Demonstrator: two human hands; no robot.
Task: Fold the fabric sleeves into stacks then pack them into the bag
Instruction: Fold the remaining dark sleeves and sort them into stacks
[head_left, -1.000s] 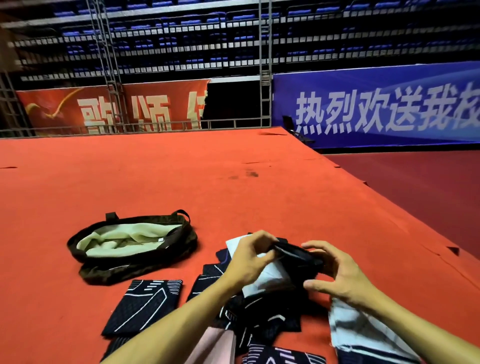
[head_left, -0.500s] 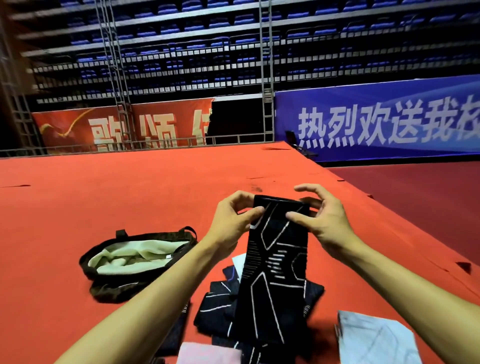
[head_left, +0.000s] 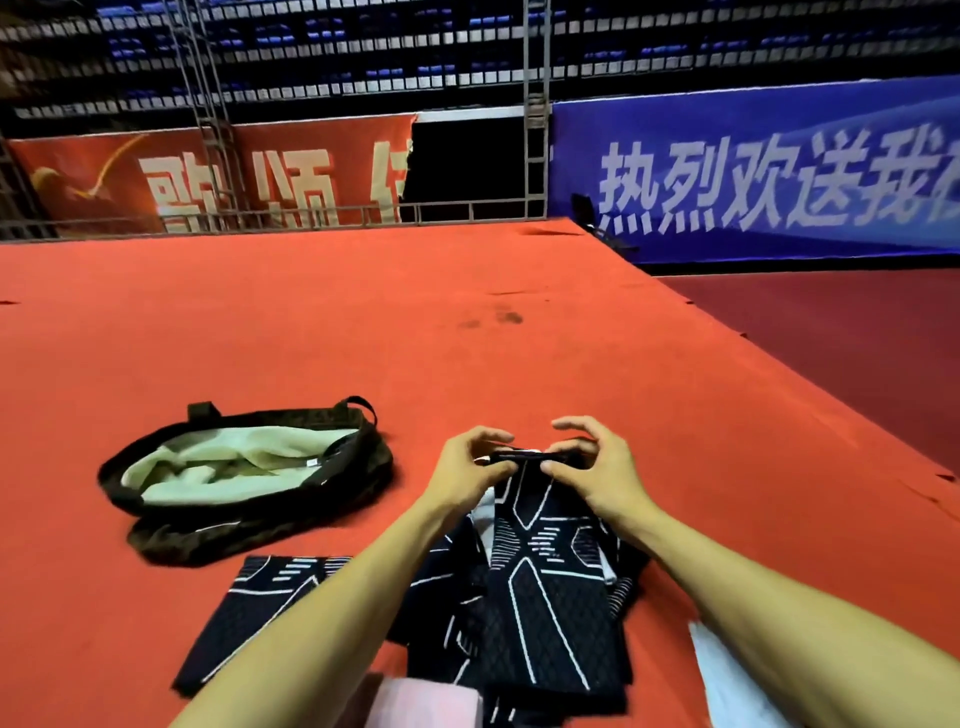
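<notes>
Just ahead of the person, the left grip (head_left: 470, 475) and right grip (head_left: 597, 474) each pinch the top band of a black sleeve (head_left: 540, 582) marked with white lines. Thumb and forefinger clench the hem on either side, and the right's other fingers arch loosely above it. From the band the sleeve runs back toward the person, its lower end lying over a pile (head_left: 447, 603) of like-patterned sleeves on the red carpet (head_left: 467, 353). A white piece (head_left: 485, 512) peeks out beside its left edge. Left of the pile, a folded sleeve (head_left: 260, 613) lies flat, partly under the left forearm. Farther left sits the bag (head_left: 375, 467), mouth open, dark outside with a pale green lining. Pink fabric (head_left: 421, 701) shows at the bottom edge and white fabric (head_left: 727, 680) under the right forearm.
</notes>
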